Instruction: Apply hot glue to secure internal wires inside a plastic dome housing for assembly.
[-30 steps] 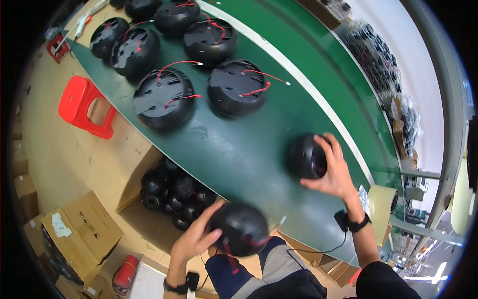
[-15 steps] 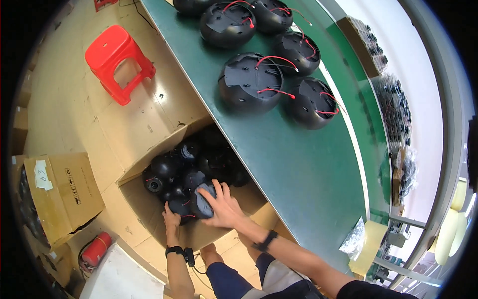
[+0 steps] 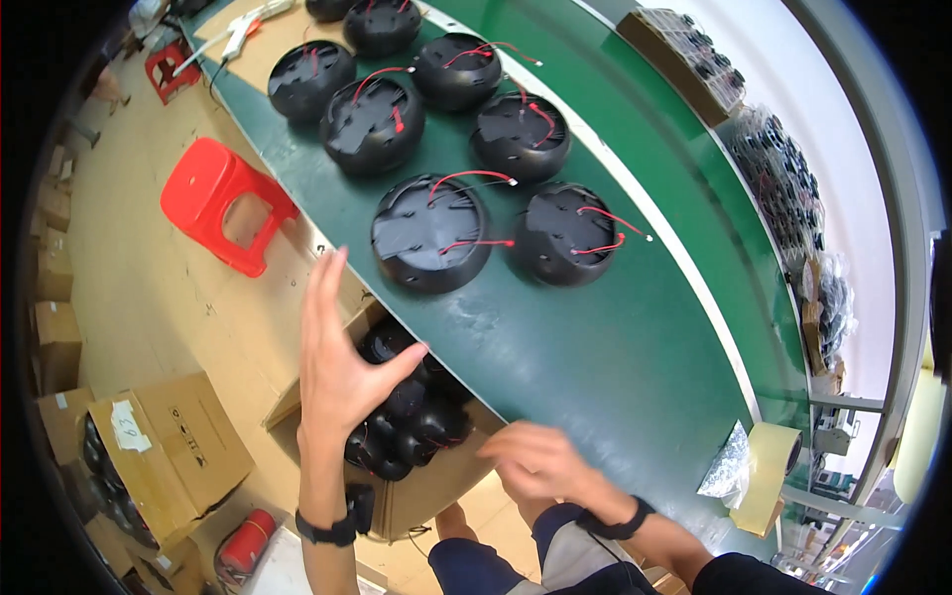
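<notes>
My left hand [image 3: 342,367] is raised above the cardboard box [image 3: 451,493], fingers stretched upward and thumb spread, with nothing in it. The box holds several round black plastic shells [image 3: 433,420]; my forearm and the table hide part of them. Beside the table's front edge, my right hand [image 3: 535,461] has bent fingers blurred by motion; I see no shell in it. On the green table, a round black shell [image 3: 421,233] lies with its open side up and red wires sticking out. Another black shell [image 3: 565,235] stands to its right, more behind.
A red plastic stool [image 3: 226,203] stands on the floor at left. An opened carton [image 3: 174,456] of black parts and a red fire extinguisher [image 3: 246,540] are at lower left. Trays of parts [image 3: 684,64] line the table's far side. A yellow roll [image 3: 764,476] lies at right.
Both hands have left the shells they held inside the box. The left rose up and opened; the right moved right to the table edge. The view has shifted, showing more of the table's far end.
</notes>
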